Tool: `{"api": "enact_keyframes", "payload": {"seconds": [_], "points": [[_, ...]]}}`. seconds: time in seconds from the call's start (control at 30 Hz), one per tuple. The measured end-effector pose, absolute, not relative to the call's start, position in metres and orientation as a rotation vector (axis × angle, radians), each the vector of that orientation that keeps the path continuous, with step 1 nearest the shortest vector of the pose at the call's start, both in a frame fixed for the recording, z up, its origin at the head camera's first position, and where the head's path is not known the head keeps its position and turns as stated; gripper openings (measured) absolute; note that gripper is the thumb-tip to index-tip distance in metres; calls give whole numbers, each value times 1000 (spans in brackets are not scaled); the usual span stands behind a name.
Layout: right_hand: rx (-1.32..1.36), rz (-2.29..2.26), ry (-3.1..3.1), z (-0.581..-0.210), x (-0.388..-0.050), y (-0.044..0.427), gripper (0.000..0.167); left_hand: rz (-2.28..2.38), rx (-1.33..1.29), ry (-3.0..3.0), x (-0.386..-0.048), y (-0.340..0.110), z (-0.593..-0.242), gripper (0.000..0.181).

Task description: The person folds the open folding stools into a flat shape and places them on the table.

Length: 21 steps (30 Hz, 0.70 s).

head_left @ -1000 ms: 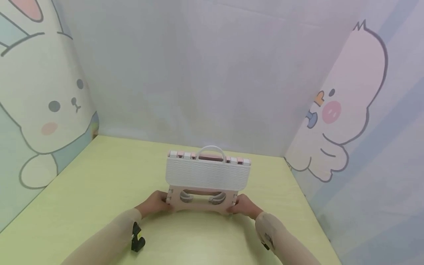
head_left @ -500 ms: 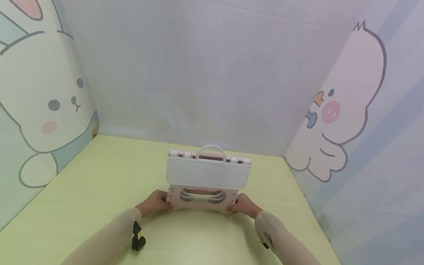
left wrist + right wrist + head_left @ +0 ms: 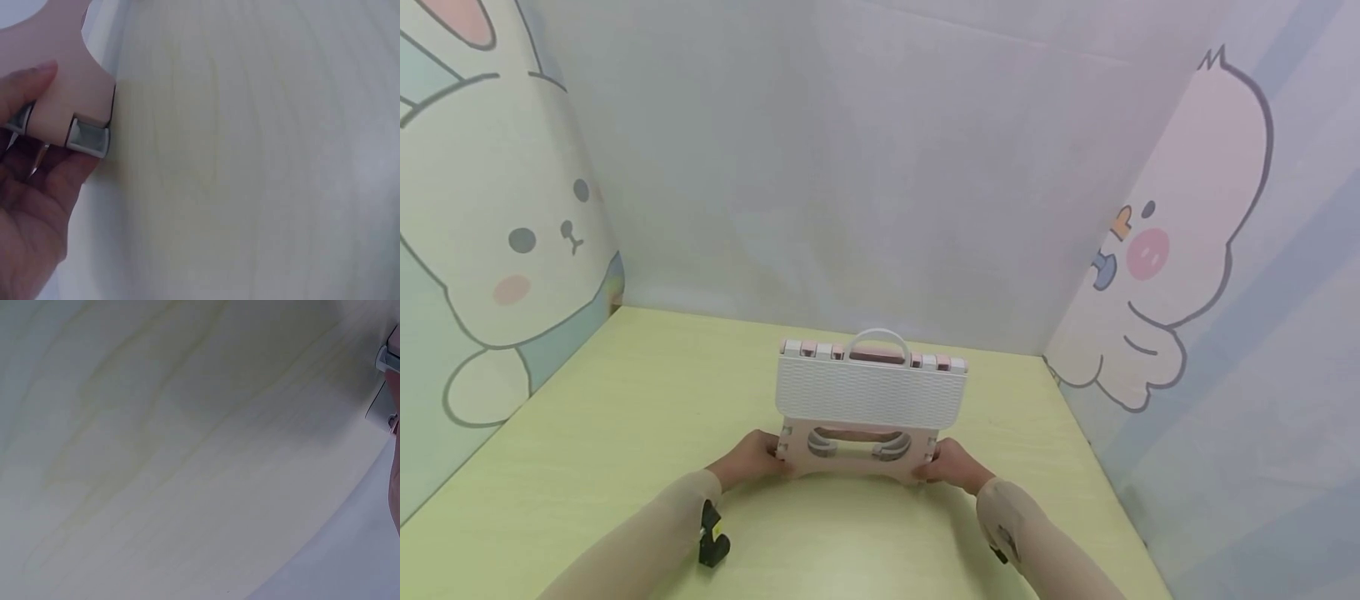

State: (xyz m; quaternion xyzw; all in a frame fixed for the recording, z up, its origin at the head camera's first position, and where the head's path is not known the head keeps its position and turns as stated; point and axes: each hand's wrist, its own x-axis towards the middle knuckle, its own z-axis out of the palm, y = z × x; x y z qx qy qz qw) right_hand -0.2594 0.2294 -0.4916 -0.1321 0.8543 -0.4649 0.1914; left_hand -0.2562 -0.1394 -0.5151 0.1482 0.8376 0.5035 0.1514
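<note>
2 arms (image 3: 643, 537) stretched forward, left grip (image 3: 748, 460) and right grip (image 3: 957, 467) curled, facing each other

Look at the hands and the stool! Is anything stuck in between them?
No, nothing I can see. The left hand grips one end of the stool's pink lower part and the right hand grips the other, both right against it.
</note>
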Motion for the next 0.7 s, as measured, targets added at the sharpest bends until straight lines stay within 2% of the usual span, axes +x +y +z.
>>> {"api": "enact_keyframes", "payload": {"seconds": [0.33, 0.7], "points": [[-324, -1304, 2408, -492, -259, 229, 23, 1427, 386, 2398, -257, -139, -519, 22], [-319, -1314, 2390, -489, -258, 229, 30, 1432, 440, 2417, -259, -139, -520, 18]]}}
